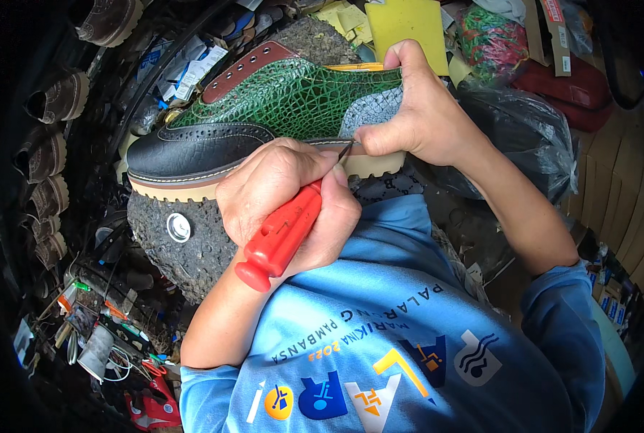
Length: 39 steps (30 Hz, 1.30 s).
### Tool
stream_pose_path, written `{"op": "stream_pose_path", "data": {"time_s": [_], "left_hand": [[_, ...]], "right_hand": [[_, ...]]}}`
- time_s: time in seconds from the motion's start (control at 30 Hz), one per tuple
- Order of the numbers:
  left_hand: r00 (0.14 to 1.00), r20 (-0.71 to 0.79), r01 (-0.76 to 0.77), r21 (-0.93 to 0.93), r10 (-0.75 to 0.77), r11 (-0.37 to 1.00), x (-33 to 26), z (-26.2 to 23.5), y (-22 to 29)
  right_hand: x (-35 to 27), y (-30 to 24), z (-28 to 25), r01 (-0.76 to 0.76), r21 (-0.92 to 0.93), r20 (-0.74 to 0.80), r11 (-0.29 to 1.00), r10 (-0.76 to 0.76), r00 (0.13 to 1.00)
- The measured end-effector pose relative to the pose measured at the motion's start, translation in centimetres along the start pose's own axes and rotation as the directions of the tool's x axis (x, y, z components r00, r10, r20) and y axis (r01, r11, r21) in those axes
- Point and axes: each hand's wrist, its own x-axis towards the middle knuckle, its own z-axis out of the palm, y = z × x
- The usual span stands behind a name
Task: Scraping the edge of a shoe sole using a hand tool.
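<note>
As a worker in a blue T-shirt (394,249) bends over a wingtip shoe (264,97), the left hand (275,184) guides a red-handled awl (284,234) to the seam above the sole near the heel. The left fingers are wrapped firmly around the handle, the dark tip meeting the shoe's edge. The right hand (434,112) clasps the heel, one digit pressed at the sole line and another raised by the collar; whatever lies behind the heel, I cannot tell.

Toe pointing left, the shoe lies on its side across a dark, rough block (167,263) set with a pale round disc (179,227), just in front of the worker's body. Its construction looks well advanced: black perforated toe, green scaly side panel, brown eyelet facing (250,68) and blue-gray heel panel (371,110) are joined, and a cream lugged sole (174,190) sits beneath them. Pale stitching (164,178) runs along the welt at the toe. The eyelets carry no laces, and the heel end of the seam, where the tip rests, appears to be the unfinished stretch; the hands hide too much of it to be certain.

Brown shoes (58,97) line the left side, while a yellow sheet (408,32) and a clear plastic bag (520,141) lie beyond the right hand.
</note>
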Motion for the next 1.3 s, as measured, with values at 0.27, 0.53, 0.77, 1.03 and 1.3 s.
{"op": "stream_pose_path", "data": {"time_s": [0.27,0.53,0.77,1.03,1.3], "left_hand": [[1.0,-0.011,-0.019,0.021,0.019,1.0,0.0,0.3,0.0],[1.0,-0.022,-0.024,-0.057,0.023,0.998,-0.4,-0.4,-0.8],[1.0,0.005,0.011,-0.014,-0.011,1.0,-0.1,-0.5,-0.2],[1.0,0.003,0.015,0.015,-0.015,1.0,-0.2,-0.1,-0.2],[0.999,0.014,0.032,0.004,-0.032,0.999,-0.2,-0.2,0.0]], "right_hand": [[0.2,0.1,-0.1,0.016,-0.028,-0.003,0.999,-0.016,1.0],[0.1,0.0,-0.1,-0.032,-0.005,0.009,0.999,0.032,0.999],[0.1,0.4,0.1,0.003,-0.042,-0.02,0.999,-0.004,1.0],[-0.1,-0.1,0.1,0.009,-0.065,-0.026,0.998,-0.011,1.0],[0.0,0.3,0.2,0.019,-0.074,-0.038,0.997,-0.021,0.999]]}}
